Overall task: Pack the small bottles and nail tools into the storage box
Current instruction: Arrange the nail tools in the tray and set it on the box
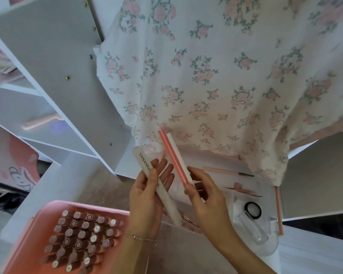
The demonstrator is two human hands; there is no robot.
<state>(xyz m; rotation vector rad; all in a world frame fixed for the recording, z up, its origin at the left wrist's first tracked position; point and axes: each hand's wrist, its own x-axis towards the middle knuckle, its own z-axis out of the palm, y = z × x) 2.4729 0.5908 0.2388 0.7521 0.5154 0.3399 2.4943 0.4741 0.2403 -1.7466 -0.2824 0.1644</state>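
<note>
My left hand (147, 196) holds a long white nail file (164, 196) printed with "SANANMO", thumb across it and fingers behind. My right hand (204, 196) pinches a white buffer with pink stripes (172, 157) by its lower end, tilted up to the left. Both are held above the table's middle. At the lower left the pink storage box (38, 226) is packed with several small polish bottles (81, 238), caps up. A thin pink brush (226, 171) and pink tweezers (244, 191) lie on the white surface to the right.
A floral cloth (216, 76) hangs over the far side. A white shelf unit (53, 72) stands at the left. At the right lie a small black-rimmed round jar (252, 209), a clear plastic stand (253, 232) and a pink stick (279, 210).
</note>
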